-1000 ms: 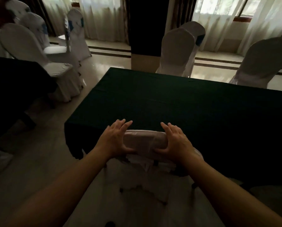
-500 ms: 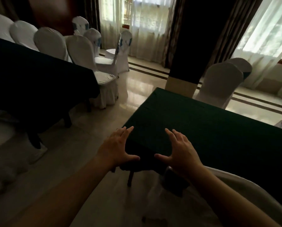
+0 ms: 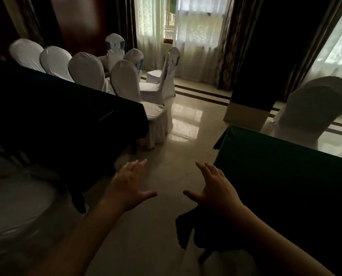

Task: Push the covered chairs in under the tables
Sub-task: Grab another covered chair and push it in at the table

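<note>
— Where are your hands?
— My left hand (image 3: 127, 188) and right hand (image 3: 216, 191) hang spread, empty, over the floor (image 3: 184, 140).
— Chairs?
— Chairs (image 3: 126, 82) line the left table (image 3: 56, 108); another (image 3: 313, 110) stands behind the right table (image 3: 285, 176).

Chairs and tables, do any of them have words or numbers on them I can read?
No words or numbers show anywhere.
The white chair covers are plain; some have blue bows, no writing.
The dark tablecloth and green tablecloth are plain.
The lace curtains have patterns, not letters.
The room is dim, so tiny tags could not be read.
</note>
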A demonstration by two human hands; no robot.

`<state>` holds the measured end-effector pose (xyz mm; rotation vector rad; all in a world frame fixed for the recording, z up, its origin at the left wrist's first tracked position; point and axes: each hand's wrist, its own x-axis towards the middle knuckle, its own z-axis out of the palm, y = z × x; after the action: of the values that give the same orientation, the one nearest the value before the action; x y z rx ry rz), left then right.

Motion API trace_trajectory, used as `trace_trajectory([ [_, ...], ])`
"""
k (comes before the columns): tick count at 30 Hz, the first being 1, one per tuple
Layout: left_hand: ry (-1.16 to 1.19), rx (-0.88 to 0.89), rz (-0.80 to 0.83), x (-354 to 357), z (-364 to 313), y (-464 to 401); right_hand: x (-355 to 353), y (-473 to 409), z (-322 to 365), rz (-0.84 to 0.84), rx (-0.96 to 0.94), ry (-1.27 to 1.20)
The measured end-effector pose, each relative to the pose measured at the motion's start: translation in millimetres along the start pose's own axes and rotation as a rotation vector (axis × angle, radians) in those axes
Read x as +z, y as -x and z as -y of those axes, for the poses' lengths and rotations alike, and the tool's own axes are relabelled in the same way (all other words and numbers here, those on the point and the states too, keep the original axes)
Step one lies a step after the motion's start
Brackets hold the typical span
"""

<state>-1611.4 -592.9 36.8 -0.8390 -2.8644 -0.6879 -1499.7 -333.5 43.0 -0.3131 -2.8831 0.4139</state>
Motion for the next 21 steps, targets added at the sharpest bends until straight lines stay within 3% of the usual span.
trace_trajectory([
  [10,-0.067,-0.026,-0.031,6.1,116.6,-221.1,100.5,-249.0,20.5,-0.026,-0.069,-0.140],
  [21,0.057,0.121,-0.032,4.4,139.2,-528.3,91.1,-529.0,-44.5,-0.153,0.014,-0.088],
])
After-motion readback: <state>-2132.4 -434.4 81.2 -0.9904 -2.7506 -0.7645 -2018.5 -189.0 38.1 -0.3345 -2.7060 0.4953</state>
